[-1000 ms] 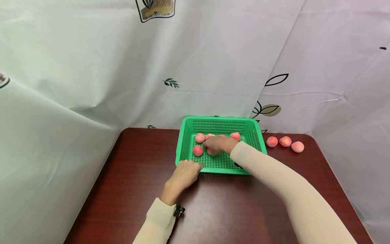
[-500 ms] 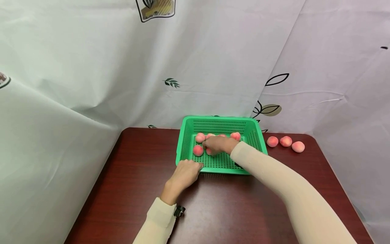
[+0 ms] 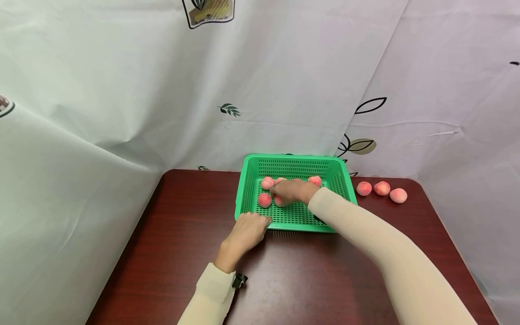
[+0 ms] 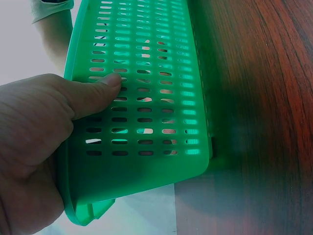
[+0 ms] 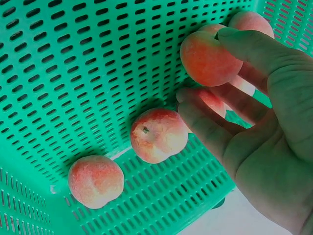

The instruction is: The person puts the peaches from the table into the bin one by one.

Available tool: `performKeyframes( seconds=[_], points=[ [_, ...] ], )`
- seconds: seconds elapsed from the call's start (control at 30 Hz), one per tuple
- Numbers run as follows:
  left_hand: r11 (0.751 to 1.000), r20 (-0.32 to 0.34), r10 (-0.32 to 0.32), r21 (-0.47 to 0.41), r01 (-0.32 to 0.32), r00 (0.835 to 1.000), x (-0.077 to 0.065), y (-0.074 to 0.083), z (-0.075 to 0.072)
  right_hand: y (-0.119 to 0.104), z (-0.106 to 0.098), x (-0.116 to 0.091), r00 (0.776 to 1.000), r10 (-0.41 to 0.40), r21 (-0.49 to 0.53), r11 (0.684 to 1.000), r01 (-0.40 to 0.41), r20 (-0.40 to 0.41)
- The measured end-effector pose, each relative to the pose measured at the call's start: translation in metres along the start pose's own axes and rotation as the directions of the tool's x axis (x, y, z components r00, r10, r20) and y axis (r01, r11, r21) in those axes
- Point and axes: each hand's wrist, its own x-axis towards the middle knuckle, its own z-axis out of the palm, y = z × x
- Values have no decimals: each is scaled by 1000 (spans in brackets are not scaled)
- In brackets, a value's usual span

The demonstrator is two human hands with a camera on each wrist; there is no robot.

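Note:
My left hand (image 3: 248, 230) grips the near left rim of a green plastic basket (image 3: 304, 227). In the left wrist view its thumb (image 4: 98, 95) lies against the slotted outer wall, while its other fingers are hidden behind the rim. My right hand (image 3: 289, 190) reaches down inside the basket. The right wrist view has its thumb on a reddish peach (image 5: 210, 56), with a finger passing behind the fruit, so it pinches that peach. Other peaches lie around on the basket floor, including one peach (image 3: 265, 200) to the left and another peach (image 3: 314, 181) at the back right.
Three more peaches (image 3: 381, 188) lie in a row on the dark red wooden table (image 3: 178, 216), right of the basket. A pale printed cloth (image 3: 284, 90) hangs behind the table and down both sides. The basket stands near the table's back edge.

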Motion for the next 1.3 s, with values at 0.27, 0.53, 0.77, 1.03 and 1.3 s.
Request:
performKeyframes(
  seconds=[0.27, 0.53, 0.77, 1.03, 1.3],
  points=[
    [1000, 3, -3, 0, 3, 1000, 1, 0, 0, 5, -6, -8, 984, -28, 201, 978, 64, -177],
    [1000, 10, -3, -7, 3, 1000, 1, 0, -1, 8, -24, -27, 979, -34, 205, 976, 76, -200],
    [1000, -1, 0, -4, 0, 1000, 1, 0, -1, 8, -30, -42, 952, -54, 117, 989, 93, -301],
    [999, -25, 23, 36, -22, 999, 0, 1, -3, 12, -25, -62, 861, -165, -33, 985, 170, -482],
    [999, -35, 30, 35, -28, 999, 2, 2, -1, 34, -19, -90, 751, -142, -40, 987, 153, -645]
  ],
)
